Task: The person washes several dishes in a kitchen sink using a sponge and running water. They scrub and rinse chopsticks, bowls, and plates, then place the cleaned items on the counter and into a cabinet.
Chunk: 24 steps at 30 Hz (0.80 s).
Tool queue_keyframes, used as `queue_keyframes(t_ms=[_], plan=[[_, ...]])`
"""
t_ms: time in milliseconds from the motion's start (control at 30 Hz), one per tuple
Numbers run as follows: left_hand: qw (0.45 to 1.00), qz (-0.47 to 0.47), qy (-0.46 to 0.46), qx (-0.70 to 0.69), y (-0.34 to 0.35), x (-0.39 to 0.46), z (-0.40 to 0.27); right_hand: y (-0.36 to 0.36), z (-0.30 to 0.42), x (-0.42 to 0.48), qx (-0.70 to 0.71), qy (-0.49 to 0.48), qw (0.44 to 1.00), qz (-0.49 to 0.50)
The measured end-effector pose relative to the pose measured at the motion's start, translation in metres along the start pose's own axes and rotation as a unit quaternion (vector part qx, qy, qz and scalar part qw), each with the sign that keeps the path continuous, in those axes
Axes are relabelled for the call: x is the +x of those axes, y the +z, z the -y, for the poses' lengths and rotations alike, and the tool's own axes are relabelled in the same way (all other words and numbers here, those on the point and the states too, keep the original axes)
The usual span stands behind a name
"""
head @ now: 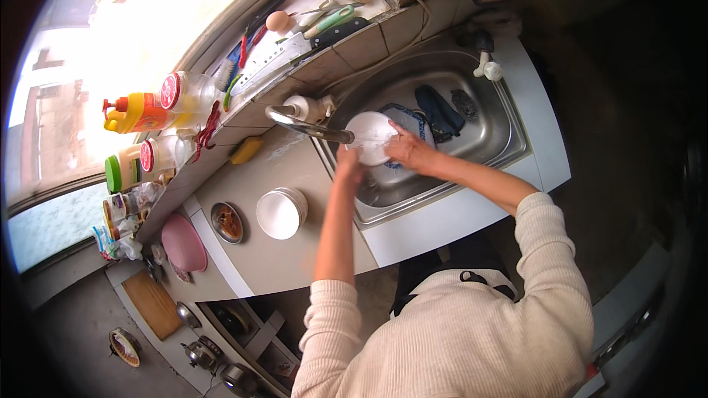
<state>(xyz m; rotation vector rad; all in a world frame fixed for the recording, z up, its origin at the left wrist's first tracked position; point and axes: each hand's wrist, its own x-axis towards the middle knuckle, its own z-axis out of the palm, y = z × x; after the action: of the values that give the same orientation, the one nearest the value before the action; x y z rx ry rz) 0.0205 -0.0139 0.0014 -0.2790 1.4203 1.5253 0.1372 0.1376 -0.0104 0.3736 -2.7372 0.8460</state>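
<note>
Under the curved metal faucet, a white bowl is held over the stainless steel sink. My right hand grips its right side, fingers at the rim. My left hand, slightly blurred, is on the bowl's lower left edge, with its fingertips partly hidden. Water seems to run from the spout into the bowl. Beneath it, partly covered, lies a dish with a blue patterned rim. A dark blue cloth and a dark mesh scrubber rest farther along the basin.
Left of the sink stand stacked white bowls and a metal dish with brown food. A yellow sponge lies by the tiled wall. A cleaver, an egg and bottles line the sill. A pink basin sits farther left.
</note>
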Motion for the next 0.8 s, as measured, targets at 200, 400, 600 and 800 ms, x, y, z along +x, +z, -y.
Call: queue_keyframes(t_ms=[200,400,600,800], plan=[[0.986,0.123,-0.092,0.070,-0.004,-0.017,-0.024,-0.018,-0.020,-0.014,0.045,-0.077,0.996,-0.007],[0.993,0.067,-0.050,0.080,0.003,-0.013,-0.003,0.013,-0.015,-0.028,0.104,-0.020,0.993,-0.045],[0.996,-0.003,-0.046,0.082,0.030,-0.007,0.014,0.039,-0.003,-0.024,0.108,0.016,0.993,-0.051],[0.997,-0.036,0.042,-0.049,0.027,0.004,0.024,0.037,0.001,-0.004,0.073,0.068,0.993,-0.065]])
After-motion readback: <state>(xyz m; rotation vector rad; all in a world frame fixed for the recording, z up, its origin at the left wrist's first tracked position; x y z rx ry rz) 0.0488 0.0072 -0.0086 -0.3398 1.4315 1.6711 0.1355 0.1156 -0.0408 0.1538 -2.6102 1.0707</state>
